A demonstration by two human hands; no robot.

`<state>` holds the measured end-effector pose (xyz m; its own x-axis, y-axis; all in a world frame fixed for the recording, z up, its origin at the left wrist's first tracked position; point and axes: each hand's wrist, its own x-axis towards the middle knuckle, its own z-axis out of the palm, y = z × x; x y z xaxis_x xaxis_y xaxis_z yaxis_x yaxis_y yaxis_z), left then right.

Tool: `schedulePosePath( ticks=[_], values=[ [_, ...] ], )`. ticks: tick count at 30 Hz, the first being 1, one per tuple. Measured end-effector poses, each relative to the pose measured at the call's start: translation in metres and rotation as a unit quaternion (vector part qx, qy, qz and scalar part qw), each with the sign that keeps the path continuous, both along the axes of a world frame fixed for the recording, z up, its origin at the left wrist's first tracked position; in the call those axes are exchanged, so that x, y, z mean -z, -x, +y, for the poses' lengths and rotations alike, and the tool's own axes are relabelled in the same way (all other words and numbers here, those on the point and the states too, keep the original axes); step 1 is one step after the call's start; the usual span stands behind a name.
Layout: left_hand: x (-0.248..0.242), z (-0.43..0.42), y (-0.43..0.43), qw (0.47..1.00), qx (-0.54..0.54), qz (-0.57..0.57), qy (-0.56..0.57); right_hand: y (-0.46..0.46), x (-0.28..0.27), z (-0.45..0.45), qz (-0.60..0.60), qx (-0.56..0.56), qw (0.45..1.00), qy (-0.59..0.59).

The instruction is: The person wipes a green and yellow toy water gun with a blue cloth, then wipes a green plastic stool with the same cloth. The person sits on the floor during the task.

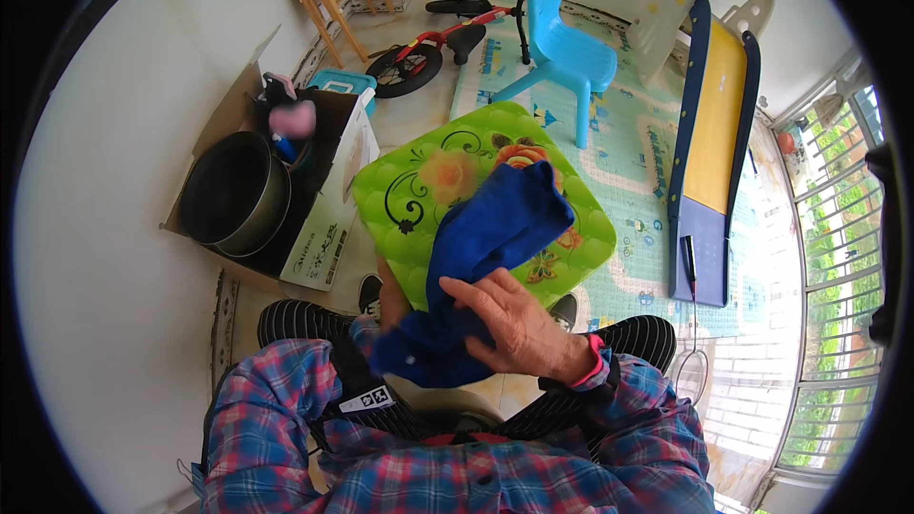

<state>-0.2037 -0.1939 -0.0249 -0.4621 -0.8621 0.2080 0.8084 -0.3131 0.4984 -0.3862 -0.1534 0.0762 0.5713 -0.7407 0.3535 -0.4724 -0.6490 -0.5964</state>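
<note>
A small square table with a green, flower-patterned top (pixel 400 193) stands before me. A dark blue cloth garment (pixel 485 221) lies across its middle, and its near end hangs over the edge towards my lap. My right hand (pixel 507 321) rests on the near part of the blue garment, fingers bent, thumb against a fold; whether it pinches the fabric is unclear. At the table's near left edge is my left hand (pixel 393 296), mostly hidden by the garment and the tabletop, so its grip does not show.
On the left, an open cardboard box (pixel 335 193) holds a large dark pot (pixel 228 193). Beyond the table are a red balance bike (pixel 428 39) and a blue plastic chair (pixel 571 57). A children's slide (pixel 714 157) and a racket (pixel 691 371) are at the right, partly over a play mat (pixel 621 178).
</note>
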Motion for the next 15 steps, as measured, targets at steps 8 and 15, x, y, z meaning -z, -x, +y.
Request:
schedulePosePath(
  ticks=[8,15],
  values=[
    [0.02,-0.005,-0.001,0.972,-0.086,-0.156,-0.151,0.011,0.011,-0.048,0.066,0.045,0.995,0.059],
    [0.051,-0.002,-0.004,0.95,-0.131,-0.203,-0.2,0.133,0.03,-0.132,0.066,0.402,0.905,0.12]
  ],
)
